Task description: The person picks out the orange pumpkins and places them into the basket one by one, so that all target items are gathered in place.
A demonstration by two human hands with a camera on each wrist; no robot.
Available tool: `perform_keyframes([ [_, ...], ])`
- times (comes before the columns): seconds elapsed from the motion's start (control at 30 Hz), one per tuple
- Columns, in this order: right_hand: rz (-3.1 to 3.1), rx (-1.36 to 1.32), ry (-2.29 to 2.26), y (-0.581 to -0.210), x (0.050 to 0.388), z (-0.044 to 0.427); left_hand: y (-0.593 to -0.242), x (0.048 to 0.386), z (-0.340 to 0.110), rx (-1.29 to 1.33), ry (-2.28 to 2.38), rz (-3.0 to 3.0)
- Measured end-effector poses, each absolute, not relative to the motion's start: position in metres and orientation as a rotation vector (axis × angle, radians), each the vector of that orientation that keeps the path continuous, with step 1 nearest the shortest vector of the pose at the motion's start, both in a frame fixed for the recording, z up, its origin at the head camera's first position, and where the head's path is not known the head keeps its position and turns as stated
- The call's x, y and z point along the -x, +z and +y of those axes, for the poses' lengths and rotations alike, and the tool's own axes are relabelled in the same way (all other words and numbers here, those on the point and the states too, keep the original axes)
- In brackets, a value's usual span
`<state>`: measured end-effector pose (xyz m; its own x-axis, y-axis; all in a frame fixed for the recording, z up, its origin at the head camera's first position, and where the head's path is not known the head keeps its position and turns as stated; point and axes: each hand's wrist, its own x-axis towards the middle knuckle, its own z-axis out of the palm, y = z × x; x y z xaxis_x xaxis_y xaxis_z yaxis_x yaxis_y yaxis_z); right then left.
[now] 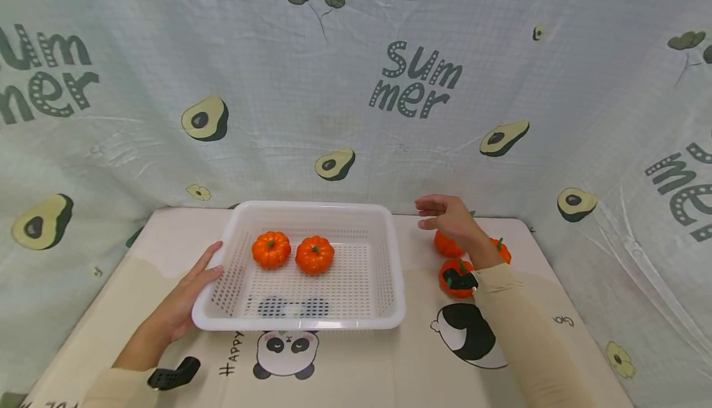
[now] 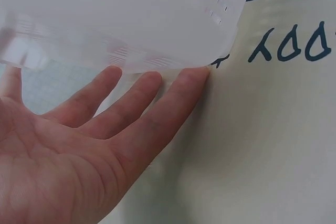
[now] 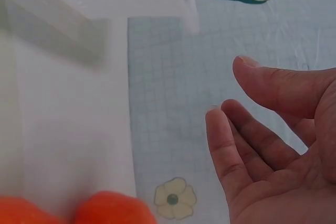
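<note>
Table [image 1: 361,361]: printed top, curtain [image 1: 278,167] behind
Left hand [image 1: 183,297]: spread wide against basket [image 1: 300,324]
Right hand [image 1: 453,221]: wide grip, near loose pumpkins [image 1: 447,246]
Gap: tabletop between basket and loose pumpkins

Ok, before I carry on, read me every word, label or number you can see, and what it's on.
"Sum mer": curtain, centre, on two lines.
"um mer": curtain, left, cut off by the picture's edge.
"mer": curtain, right, its upper line mostly cut off.
"HAPPY": table, sideways beside the panda.
Table's right side: small letters, unclear.
Table's bottom left corner: letters cut off, unreadable.
Basket: none visible.
</note>
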<state>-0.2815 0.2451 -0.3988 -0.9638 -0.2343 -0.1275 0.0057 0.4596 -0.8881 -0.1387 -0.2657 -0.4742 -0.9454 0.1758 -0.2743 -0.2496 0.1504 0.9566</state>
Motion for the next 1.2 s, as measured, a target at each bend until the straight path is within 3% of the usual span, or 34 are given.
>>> perform_keyframes([
  [1.2,2.548,-0.006,-1.454,-0.414,0.275,0.301,-0.479,0.138,-0.266,0.074,1.858,2.130],
])
